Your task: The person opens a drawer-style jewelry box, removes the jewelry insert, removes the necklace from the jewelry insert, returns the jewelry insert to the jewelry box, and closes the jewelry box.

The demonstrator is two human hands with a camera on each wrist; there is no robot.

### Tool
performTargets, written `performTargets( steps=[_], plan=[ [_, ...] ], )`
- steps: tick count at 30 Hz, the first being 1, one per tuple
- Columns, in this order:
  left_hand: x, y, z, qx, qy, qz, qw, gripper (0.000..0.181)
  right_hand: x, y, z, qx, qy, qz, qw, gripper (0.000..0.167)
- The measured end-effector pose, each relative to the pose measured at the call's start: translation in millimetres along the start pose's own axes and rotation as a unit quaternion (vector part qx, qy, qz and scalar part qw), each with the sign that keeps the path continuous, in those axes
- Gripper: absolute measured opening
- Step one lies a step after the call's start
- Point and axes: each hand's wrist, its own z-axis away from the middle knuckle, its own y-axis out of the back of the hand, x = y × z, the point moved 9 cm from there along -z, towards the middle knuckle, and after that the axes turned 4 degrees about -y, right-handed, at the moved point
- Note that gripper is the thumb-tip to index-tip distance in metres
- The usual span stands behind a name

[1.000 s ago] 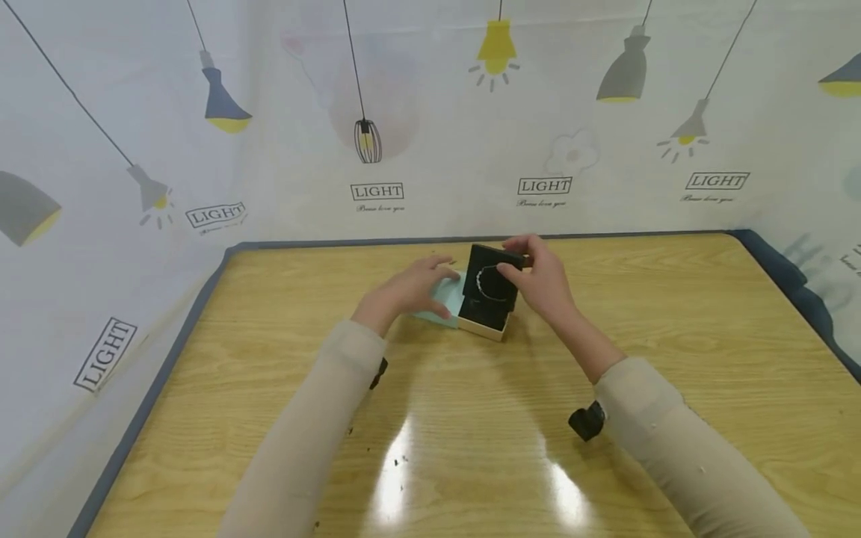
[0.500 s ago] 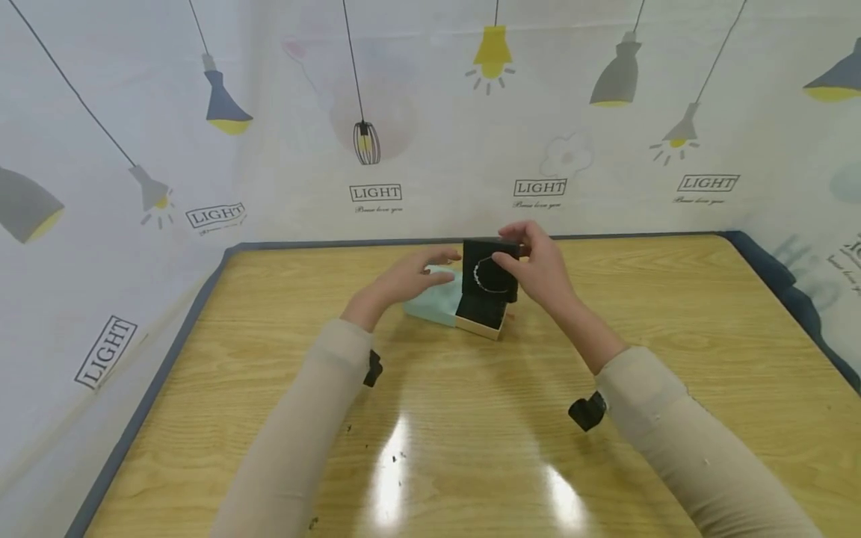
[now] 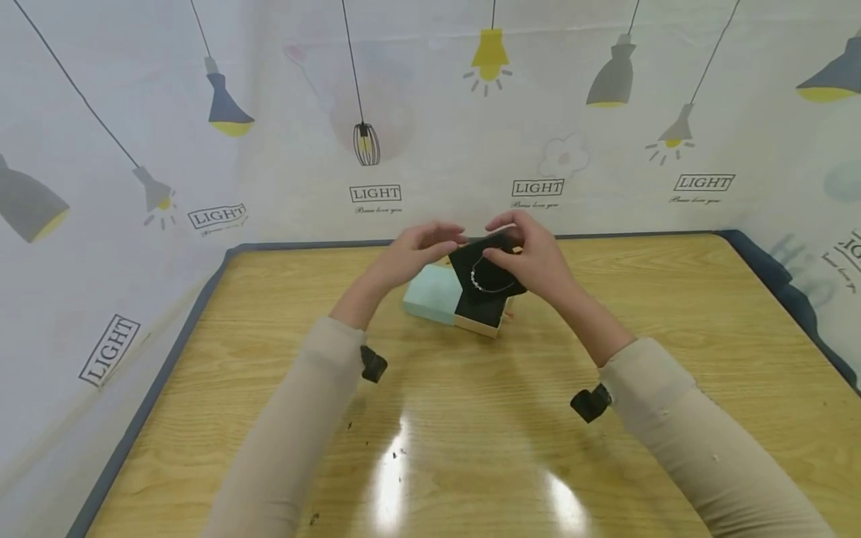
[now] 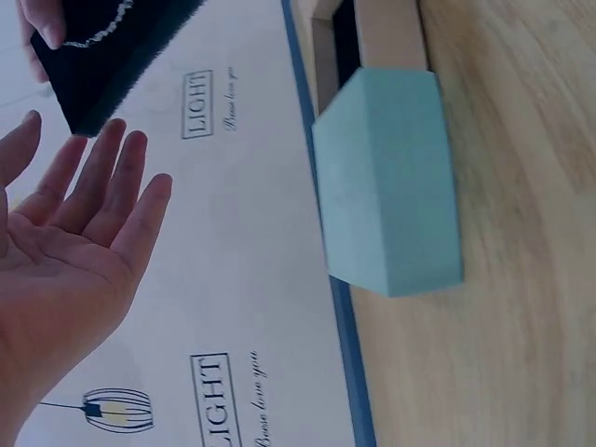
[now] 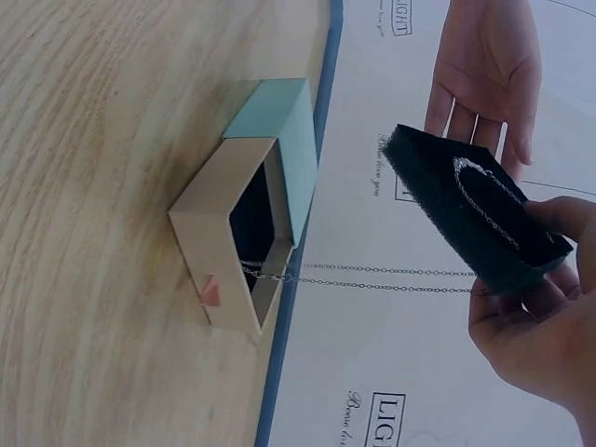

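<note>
My right hand (image 3: 538, 261) pinches a black foam pad (image 5: 466, 205) by one edge, above the box. A silver bracelet (image 3: 474, 281) lies on the pad's face, and in the right wrist view thin chains (image 5: 382, 285) hang from the pad down into the box drawer (image 5: 205, 205). The drawer stands partly out of its mint sleeve (image 4: 391, 186), with dark material inside. At the pad's other edge is my left hand (image 3: 413, 254), palm up with fingers extended in the left wrist view (image 4: 84, 233); whether its fingertips touch the pad is unclear.
The wooden table (image 3: 471, 433) has a few small dark specks near its front. Behind it hangs a white cloth (image 3: 444, 97) printed with lamps. A pink tab (image 5: 211, 291) sticks out of the drawer's end.
The foam pad has risen slightly and tilted in my right hand. My left hand has moved up from beside the mint sleeve to the pad's left edge, uncovering the sleeve.
</note>
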Motion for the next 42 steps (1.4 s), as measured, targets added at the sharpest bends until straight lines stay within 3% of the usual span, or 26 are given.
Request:
performTargets(
  steps=[8,14,19,22,26,30,34,42],
  plan=[
    [20.5,-8.5,9.5,-0.037,0.032,-0.021,0.9986,0.031,-20.4,-8.8,8.2,-0.083,0.022,-0.015,0.9962,0.036],
    [20.2,-18.1,21.8,-0.077,0.092,0.0,0.9928,0.036,-31.3,-18.0,17.0,-0.148,0.032,-0.03,0.988,0.039],
    [19.5,-21.8,30.2,-0.094,0.121,-0.035,0.9876,0.04,-39.4,-20.3,20.9,-0.155,0.055,-0.002,0.9864,0.037],
    [20.4,-22.0,32.1,-0.087,0.12,-0.056,0.9873,0.037,-42.2,-19.1,22.1,-0.145,0.057,0.015,0.9877,0.035],
    [19.2,-20.3,32.6,-0.06,0.115,-0.048,0.9903,0.031,-44.6,-11.2,24.3,-0.104,0.048,0.009,0.9933,0.03],
    [14.8,-15.3,32.8,-0.015,0.12,-0.009,0.9927,0.03,-49.6,5.1,26.5,-0.026,0.065,0.002,0.9975,0.026],
    [11.5,-10.3,33.1,0.035,0.121,0.044,0.9911,0.03,-57.3,17.7,30.4,0.038,0.1,0.011,0.9942,0.023],
    [12.0,-7.0,33.8,0.104,0.094,0.08,0.9869,0.028,-60.3,21.9,33.1,0.067,0.128,0.032,0.9889,0.022]
  ],
)
